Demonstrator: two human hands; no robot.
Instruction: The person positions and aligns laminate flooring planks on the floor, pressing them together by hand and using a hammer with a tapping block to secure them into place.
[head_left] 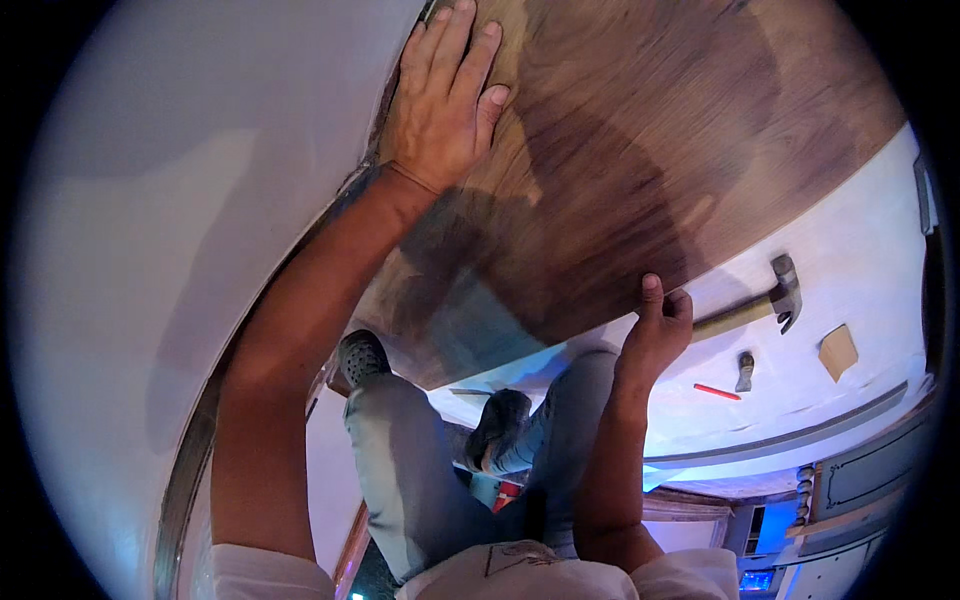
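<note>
A brown wood-grain flooring surface (600, 130) stretches ahead of me, and its far-left side runs along the pale wall. My left hand (440, 110) lies flat on it beside the wall, fingers stretched forward and slightly apart. At the near right edge of the flooring, my right hand (655, 335) has its thumb on the rim and its fingers curled at the edge; the fingers' undersides are hidden. Just right of that hand lies a claw hammer (735, 312), its handle end partly behind the hand.
The pale wall (180, 200) rises at my left. On the white sheet (800, 400) to the right lie a red pencil (717, 392), a small metal-headed tool (744, 371) and a tan block (838, 352). A long grey strip (790, 438) and wooden furniture (870, 480) stand beyond.
</note>
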